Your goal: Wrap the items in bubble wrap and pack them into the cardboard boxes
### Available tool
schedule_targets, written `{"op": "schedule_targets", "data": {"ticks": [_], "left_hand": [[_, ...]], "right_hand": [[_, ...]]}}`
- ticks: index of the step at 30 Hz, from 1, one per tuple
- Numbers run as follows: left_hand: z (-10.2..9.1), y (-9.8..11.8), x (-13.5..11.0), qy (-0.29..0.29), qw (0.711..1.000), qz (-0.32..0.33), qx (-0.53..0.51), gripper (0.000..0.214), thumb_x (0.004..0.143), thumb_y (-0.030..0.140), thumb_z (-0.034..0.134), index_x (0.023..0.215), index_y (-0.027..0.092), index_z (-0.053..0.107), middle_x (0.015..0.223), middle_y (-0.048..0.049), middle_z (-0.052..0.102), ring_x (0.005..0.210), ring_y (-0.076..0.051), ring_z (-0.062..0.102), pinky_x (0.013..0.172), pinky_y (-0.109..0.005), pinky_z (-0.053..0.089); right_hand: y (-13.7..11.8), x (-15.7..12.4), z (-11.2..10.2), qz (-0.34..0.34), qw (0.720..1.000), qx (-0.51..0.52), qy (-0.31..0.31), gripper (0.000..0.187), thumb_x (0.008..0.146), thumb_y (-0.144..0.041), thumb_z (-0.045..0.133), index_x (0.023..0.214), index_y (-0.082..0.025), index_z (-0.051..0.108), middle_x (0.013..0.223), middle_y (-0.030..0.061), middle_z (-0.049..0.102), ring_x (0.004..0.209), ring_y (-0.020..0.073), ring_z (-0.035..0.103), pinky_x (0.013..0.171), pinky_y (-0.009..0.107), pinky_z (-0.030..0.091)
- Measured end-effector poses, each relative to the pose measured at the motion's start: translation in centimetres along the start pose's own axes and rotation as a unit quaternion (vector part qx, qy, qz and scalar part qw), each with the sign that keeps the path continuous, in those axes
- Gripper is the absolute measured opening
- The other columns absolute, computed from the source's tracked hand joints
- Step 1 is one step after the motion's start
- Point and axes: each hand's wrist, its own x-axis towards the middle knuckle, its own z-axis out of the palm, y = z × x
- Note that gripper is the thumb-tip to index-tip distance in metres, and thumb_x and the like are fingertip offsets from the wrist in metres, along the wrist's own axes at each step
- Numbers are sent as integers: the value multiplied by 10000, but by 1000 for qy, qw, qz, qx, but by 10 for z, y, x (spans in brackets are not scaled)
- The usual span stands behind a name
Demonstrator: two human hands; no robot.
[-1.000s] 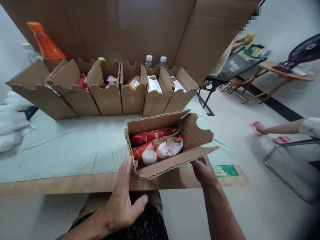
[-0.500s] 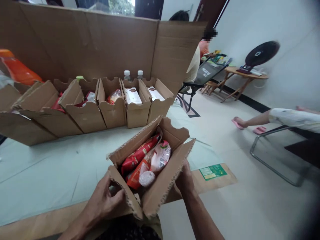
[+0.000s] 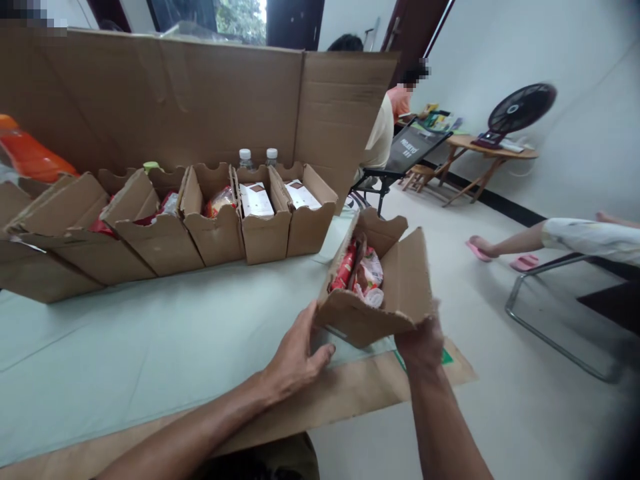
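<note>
An open-topped cardboard box [image 3: 357, 325] is held between my two hands over the right part of the table. Red snack packets [image 3: 344, 267] lie inside it, beside a clear plastic bag [image 3: 370, 273] with pink and red print. My left hand [image 3: 299, 353] presses its fingers along the box's left side, the thumb standing off from the cardboard. At the near right corner my right hand [image 3: 421, 341] grips the box, its fingers partly hidden. Behind, a row of similar cardboard bins [image 3: 215, 237] stands on the table, some holding packets and two holding white boxes [image 3: 256, 200].
A tall cardboard panel [image 3: 200, 100] rises behind the bins, with two white-capped bottles [image 3: 245, 159] before it. An orange bottle [image 3: 35, 152] is at far left. Pale green sheeting covers the table [image 3: 165, 340]. To the right are a fan [image 3: 520, 110], a metal-framed chair [image 3: 540, 333] and people seated.
Both hands have carried the cardboard box right and away from me, toward the table's right end. It has turned, so its near end faces me more. The view has shifted slightly.
</note>
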Motion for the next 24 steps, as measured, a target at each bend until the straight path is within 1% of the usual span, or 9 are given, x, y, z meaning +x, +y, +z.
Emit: {"op": "schedule_targets", "data": {"ticks": [3, 5, 8, 10, 13, 15, 18, 21, 24], "left_hand": [[-18, -7, -25, 2, 998, 18, 53, 672, 856, 212, 599, 1510, 196, 447, 1465, -158, 557, 1243, -295, 601, 1079, -506, 507], [-30, -11, -40, 15, 996, 19, 91, 579, 841, 164, 585, 1419, 187, 553, 1437, -152, 585, 1313, -299, 571, 1119, -510, 481], [-42, -16, -49, 27, 992, 21, 124, 454, 838, 132, 582, 1283, 179, 652, 1375, -150, 635, 1288, -288, 601, 1092, -491, 511], [-45, -20, -49, 37, 990, 34, 128, 389, 846, 114, 571, 1214, 178, 682, 1312, -144, 671, 1239, -272, 634, 1051, -465, 542], [-45, -25, -46, 49, 989, 56, 127, 341, 868, 100, 552, 1168, 185, 690, 1259, -132, 696, 1179, -249, 661, 1004, -438, 565], [-44, -27, -46, 48, 987, 70, 134, 335, 871, 91, 546, 1158, 188, 688, 1243, -129, 700, 1161, -248, 662, 987, -439, 570], [-41, -29, -46, 49, 983, 92, 153, 333, 861, 78, 546, 1145, 184, 684, 1217, -132, 703, 1130, -255, 663, 956, -448, 579], [-39, -30, -47, 53, 978, 106, 169, 341, 848, 67, 542, 1140, 182, 676, 1202, -137, 703, 1094, -257, 666, 913, -437, 590], [-36, -29, -47, 53, 976, 108, 182, 361, 830, 52, 538, 1135, 192, 671, 1202, -134, 700, 1083, -260, 661, 898, -433, 588]], "right_hand": [[15, -35, -17, 17, 999, 14, -35, 713, 759, -794, 655, 1256, -283, 660, 1223, 98, 724, 1154, 329, 679, 951, 456, 555], [27, -51, -23, 44, 994, -72, -63, 709, 640, -721, 813, 1165, -263, 686, 1120, 104, 744, 1074, 331, 693, 922, 445, 552], [38, -49, -19, 77, 974, -205, -64, 517, 638, -594, 874, 974, -239, 707, 960, 85, 742, 993, 314, 690, 901, 437, 540], [40, -32, -14, 71, 977, -196, -52, 466, 684, -553, 848, 991, -238, 693, 1000, 80, 735, 1032, 308, 677, 923, 437, 534], [40, 8, -12, 55, 989, -134, -34, 455, 707, -508, 815, 1047, -242, 673, 1077, 73, 732, 1070, 295, 663, 950, 436, 532], [41, 41, -15, 47, 990, -124, -38, 434, 684, -467, 812, 1028, -239, 678, 1087, 71, 736, 1074, 295, 657, 971, 446, 522], [44, 89, -15, 55, 991, -101, -73, 458, 597, -376, 818, 1017, -249, 684, 1091, 53, 745, 1091, 295, 652, 990, 446, 513], [46, 131, 0, 72, 989, -68, -113, 480, 528, -289, 786, 997, -262, 688, 1089, 29, 757, 1094, 280, 658, 990, 422, 514], [47, 161, 24, 76, 987, -58, -129, 462, 550, -259, 747, 1007, -255, 687, 1077, 23, 770, 1062, 256, 674, 939, 395, 535]]}}
